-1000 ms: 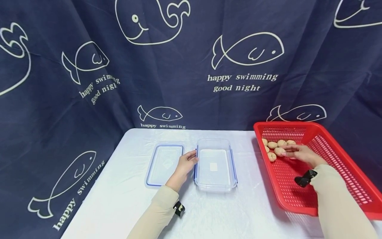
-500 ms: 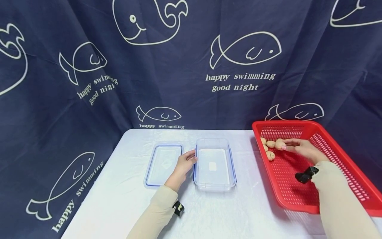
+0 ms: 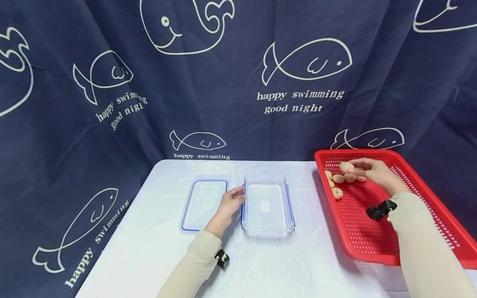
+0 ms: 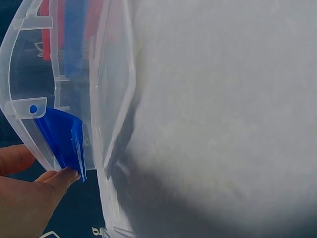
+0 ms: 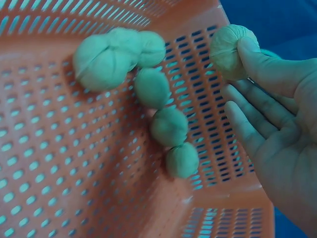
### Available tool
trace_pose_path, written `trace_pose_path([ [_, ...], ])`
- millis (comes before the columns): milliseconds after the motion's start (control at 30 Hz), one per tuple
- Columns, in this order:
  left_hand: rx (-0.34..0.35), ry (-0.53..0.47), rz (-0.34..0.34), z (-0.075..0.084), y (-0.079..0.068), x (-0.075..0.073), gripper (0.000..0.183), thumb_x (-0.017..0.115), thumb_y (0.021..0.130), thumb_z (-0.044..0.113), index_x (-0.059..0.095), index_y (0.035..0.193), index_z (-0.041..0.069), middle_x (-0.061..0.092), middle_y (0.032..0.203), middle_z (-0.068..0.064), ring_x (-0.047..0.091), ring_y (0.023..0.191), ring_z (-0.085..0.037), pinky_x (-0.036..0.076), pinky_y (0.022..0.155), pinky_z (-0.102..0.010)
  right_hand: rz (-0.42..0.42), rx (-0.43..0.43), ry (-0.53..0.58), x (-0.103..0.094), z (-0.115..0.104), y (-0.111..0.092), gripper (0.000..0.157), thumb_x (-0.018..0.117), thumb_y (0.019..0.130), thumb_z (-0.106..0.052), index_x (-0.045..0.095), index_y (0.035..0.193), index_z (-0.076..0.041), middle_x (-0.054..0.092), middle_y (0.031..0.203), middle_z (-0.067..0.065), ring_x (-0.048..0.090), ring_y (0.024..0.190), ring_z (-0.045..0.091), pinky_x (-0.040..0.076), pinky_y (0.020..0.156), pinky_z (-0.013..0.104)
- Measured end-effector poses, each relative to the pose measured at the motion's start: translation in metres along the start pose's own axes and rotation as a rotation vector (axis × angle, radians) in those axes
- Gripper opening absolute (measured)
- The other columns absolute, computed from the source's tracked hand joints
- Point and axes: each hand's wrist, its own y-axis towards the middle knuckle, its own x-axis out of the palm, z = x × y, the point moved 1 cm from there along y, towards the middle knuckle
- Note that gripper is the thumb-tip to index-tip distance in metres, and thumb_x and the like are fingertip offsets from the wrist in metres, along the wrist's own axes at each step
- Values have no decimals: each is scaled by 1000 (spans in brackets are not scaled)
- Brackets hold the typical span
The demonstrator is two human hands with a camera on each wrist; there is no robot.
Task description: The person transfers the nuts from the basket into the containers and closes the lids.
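Observation:
A clear plastic food container [image 3: 266, 231] with blue side latches stands uncovered at the table's middle. My left hand [image 3: 227, 207] rests against its left side; in the left wrist view the thumb [image 4: 63, 178] touches the end of a blue latch [image 4: 64, 136]. On the right, my right hand [image 3: 376, 174] pinches a walnut [image 3: 346, 167] between thumb and fingers, raised above the red basket [image 3: 367, 258]. Several more walnuts [image 3: 337, 193] lie along the basket's left and far parts. In the right wrist view the held walnut [image 5: 230, 52] is apart from the others [image 5: 169, 126].
A clear lid [image 3: 205, 205] with a blue seal lies flat on the white tablecloth [image 3: 149, 248], left of the container. A navy curtain [image 3: 238, 111] with fish drawings hangs behind the table. The basket's raised rim [image 3: 337, 223] stands between the walnuts and the container.
My right hand has taken hold of a walnut and lifted it up and slightly left, off the pile in the basket. The left hand stays at the container's side.

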Motion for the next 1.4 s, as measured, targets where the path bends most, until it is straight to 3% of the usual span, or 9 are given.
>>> trace_pose_path([
  [100, -1, 2, 0, 1, -1, 1, 44, 53, 94, -4, 43, 135, -13, 47, 137, -30, 46, 128, -39, 40, 108, -41, 12, 12, -13, -3, -7, 0, 57, 66, 91, -38, 53, 134, -3, 67, 107, -5, 58, 87, -1, 47, 72, 12],
  [233, -5, 7, 0, 2, -2, 1, 44, 53, 94, -4, 43, 135, -14, 46, 138, -30, 46, 128, -39, 39, 109, -41, -10, 52, 58, -5, -18, 0, 60, 66, 90, -41, 50, 137, -7, 68, 105, -6, 62, 86, 8, 53, 71, 19],
  [367, -7, 10, -2, 0, -1, 1, 44, 52, 94, -4, 42, 136, -14, 46, 138, -31, 46, 128, -39, 39, 109, -41, 18, -11, 35, -6, -26, 3, 56, 67, 91, -34, 50, 134, -2, 67, 108, -4, 59, 87, -3, 50, 72, 13],
  [533, -3, 10, -3, -2, 0, 1, 44, 52, 94, -4, 42, 135, -14, 47, 137, -31, 47, 128, -39, 40, 108, -41, 76, -122, -27, -5, -40, 8, 49, 68, 91, -25, 55, 129, 3, 66, 114, 12, 53, 87, -14, 42, 75, 4],
  [733, 2, 13, 5, 0, -3, 1, 44, 53, 93, -4, 43, 135, -14, 47, 137, -31, 47, 127, -39, 40, 108, -42, 91, -163, 10, -1, -63, 12, 47, 69, 90, -20, 56, 126, 6, 68, 110, 11, 55, 87, -13, 44, 75, 4],
  [933, 8, 9, 12, -1, -1, 2, 43, 53, 93, -5, 44, 134, -15, 48, 136, -31, 48, 126, -39, 41, 108, -41, 92, -204, -6, 3, -78, 19, 45, 68, 91, -18, 55, 127, 7, 64, 116, 23, 54, 87, -14, 43, 74, 3],
  [1200, -3, 2, 20, -25, 21, 0, 44, 56, 92, -3, 46, 134, -12, 50, 136, -28, 48, 127, -38, 40, 108, -43, 70, -220, 23, 17, -100, 29, 43, 68, 91, -18, 58, 127, 3, 64, 117, 21, 55, 89, -11, 44, 76, 6],
  [1400, -4, 14, 34, -33, 27, 1, 44, 57, 93, -1, 48, 135, -8, 52, 136, -25, 50, 126, -35, 41, 107, -41, 75, -249, 85, 33, -121, 36, 40, 70, 89, -17, 61, 123, 1, 66, 114, 20, 59, 88, -5, 47, 76, 8],
])
